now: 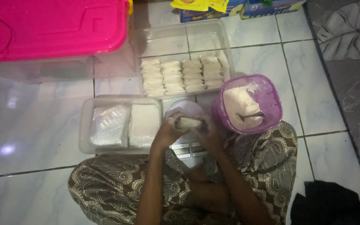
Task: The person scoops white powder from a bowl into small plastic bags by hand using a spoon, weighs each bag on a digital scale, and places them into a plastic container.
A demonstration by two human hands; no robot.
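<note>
Hands hide most of scale (187, 149), maybe w/ display

small white filled packet (189, 122), lying level, pinched at both ends above a scale

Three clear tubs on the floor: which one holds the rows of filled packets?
The far clear tub, beyond the hands: rows of white packets fill its near half. The left tub holds flat plastic stacks.
</note>
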